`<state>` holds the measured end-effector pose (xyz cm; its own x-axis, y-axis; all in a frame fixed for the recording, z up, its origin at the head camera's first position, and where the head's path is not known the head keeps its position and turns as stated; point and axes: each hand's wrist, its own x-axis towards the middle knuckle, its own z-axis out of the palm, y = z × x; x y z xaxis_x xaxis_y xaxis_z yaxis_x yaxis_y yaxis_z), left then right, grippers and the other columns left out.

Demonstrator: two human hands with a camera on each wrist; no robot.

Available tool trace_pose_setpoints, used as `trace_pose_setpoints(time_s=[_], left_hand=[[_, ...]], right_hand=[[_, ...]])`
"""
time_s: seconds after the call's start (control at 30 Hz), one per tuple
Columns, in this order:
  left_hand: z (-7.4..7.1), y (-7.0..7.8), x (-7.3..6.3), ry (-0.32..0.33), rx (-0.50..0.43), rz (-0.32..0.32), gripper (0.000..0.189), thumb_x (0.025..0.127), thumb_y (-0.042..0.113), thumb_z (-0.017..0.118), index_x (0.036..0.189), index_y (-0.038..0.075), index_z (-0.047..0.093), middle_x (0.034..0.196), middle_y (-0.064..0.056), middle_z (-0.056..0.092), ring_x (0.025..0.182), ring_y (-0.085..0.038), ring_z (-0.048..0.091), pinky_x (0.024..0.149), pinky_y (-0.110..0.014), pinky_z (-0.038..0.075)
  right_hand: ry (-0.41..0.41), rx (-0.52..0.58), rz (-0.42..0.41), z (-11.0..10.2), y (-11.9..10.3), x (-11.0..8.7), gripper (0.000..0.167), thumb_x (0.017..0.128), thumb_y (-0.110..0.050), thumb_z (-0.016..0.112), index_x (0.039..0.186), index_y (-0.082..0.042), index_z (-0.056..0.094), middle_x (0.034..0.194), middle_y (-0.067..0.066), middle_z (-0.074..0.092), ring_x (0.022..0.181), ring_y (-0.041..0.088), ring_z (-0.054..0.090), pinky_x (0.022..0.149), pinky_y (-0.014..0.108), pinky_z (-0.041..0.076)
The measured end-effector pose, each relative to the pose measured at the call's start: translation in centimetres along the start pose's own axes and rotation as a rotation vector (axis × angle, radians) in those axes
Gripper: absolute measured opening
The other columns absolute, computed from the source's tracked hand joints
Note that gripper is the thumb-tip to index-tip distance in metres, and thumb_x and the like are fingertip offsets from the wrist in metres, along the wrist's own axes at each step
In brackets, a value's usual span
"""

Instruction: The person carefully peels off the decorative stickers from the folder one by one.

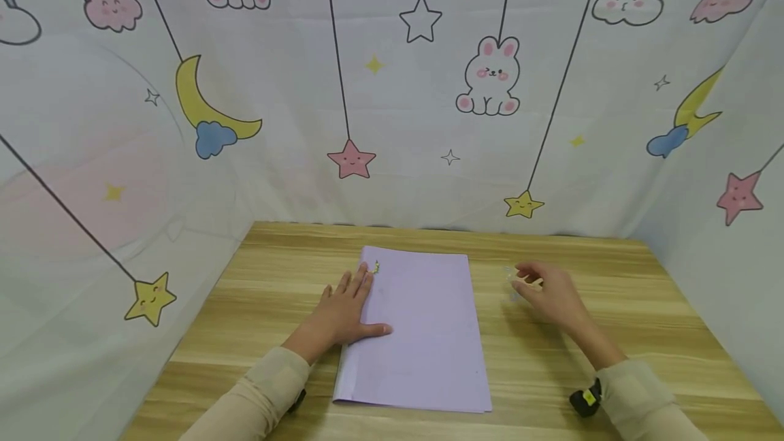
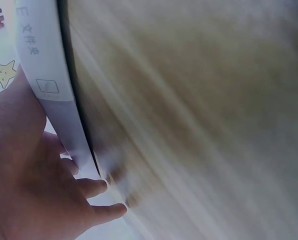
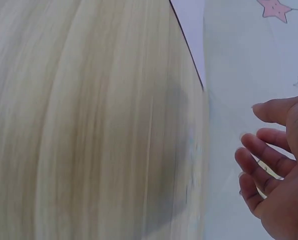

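A purple document folder (image 1: 422,332) lies flat on the table, its spine toward the left. My left hand (image 1: 346,312) rests on the spine side with fingers spread and thumb on the cover. In the left wrist view the folder's spine (image 2: 49,60) bears printed characters beside the hand (image 2: 34,170). A small yellow-green figure (image 1: 376,267) shows near my left fingertips at the cover's top left. Right of the folder, my right hand (image 1: 551,295) hovers, fingers loosely bent and nothing between them, as the right wrist view shows. Small clear pieces (image 1: 508,271) lie on the table by its fingertips.
The wood-grain table (image 1: 269,257) ends at the back against a white curtain (image 1: 416,189) printed with stars, moons and rabbits. More curtain hangs along both sides. A black strap device (image 1: 586,399) sits at the right wrist.
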<state>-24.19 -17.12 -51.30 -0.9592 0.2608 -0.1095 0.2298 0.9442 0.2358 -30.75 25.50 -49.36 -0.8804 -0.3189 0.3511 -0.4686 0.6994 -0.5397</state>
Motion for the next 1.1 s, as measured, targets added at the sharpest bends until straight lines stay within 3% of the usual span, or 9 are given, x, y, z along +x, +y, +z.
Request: trace_pose_setpoints(time_s=[0.2,0.37,0.63,0.87,1.1], left_hand=[[0.5,-0.2,0.2,0.020,0.037,-0.005,0.116,0.090,0.083,0.059,0.171,0.011,0.018,0.178,-0.015,0.003,0.160,-0.046,0.013,0.120,-0.073,0.022],[0.4,-0.3,0.0,0.055,0.055,0.042,0.105,0.092,0.081,0.057,0.169,0.016,0.029,0.176,-0.021,0.009,0.160,-0.045,0.016,0.121,-0.072,0.021],[0.5,0.6,-1.8,0.088,0.066,0.086,0.099,0.093,0.081,0.056,0.167,0.018,0.037,0.175,-0.023,0.015,0.161,-0.045,0.013,0.122,-0.071,0.020],[0.6,2.2,-3.1,0.068,0.073,0.187,0.100,0.092,0.082,0.054,0.167,0.018,0.036,0.176,-0.018,0.016,0.161,-0.044,0.009,0.123,-0.070,0.019],[1.0,2.0,-3.4,0.046,0.103,0.217,0.105,0.090,0.087,0.051,0.168,0.019,0.033,0.177,-0.016,0.014,0.162,-0.043,0.006,0.125,-0.066,0.018]], right_hand=[[0.012,0.008,-0.063,1.3,-1.7,0.8,0.037,0.098,-0.015,0.078,0.127,0.007,0.069,0.110,0.017,0.075,0.101,0.036,0.069,0.085,0.056,0.055],[0.001,0.059,-0.100,2.3,-3.1,1.7,0.041,0.096,-0.017,0.080,0.129,0.005,0.069,0.114,0.018,0.074,0.104,0.036,0.069,0.086,0.057,0.056],[-0.044,0.121,-0.140,3.9,-5.1,2.6,0.047,0.095,-0.022,0.082,0.133,0.002,0.068,0.125,0.020,0.071,0.113,0.036,0.066,0.092,0.059,0.054],[-0.077,0.120,-0.165,5.6,-6.9,3.7,0.051,0.093,-0.025,0.083,0.136,0.000,0.067,0.129,0.015,0.071,0.115,0.032,0.067,0.093,0.052,0.055],[-0.130,0.142,-0.178,7.2,-9.4,4.7,0.054,0.094,-0.027,0.082,0.140,-0.002,0.065,0.133,0.015,0.070,0.118,0.031,0.066,0.098,0.051,0.055]])
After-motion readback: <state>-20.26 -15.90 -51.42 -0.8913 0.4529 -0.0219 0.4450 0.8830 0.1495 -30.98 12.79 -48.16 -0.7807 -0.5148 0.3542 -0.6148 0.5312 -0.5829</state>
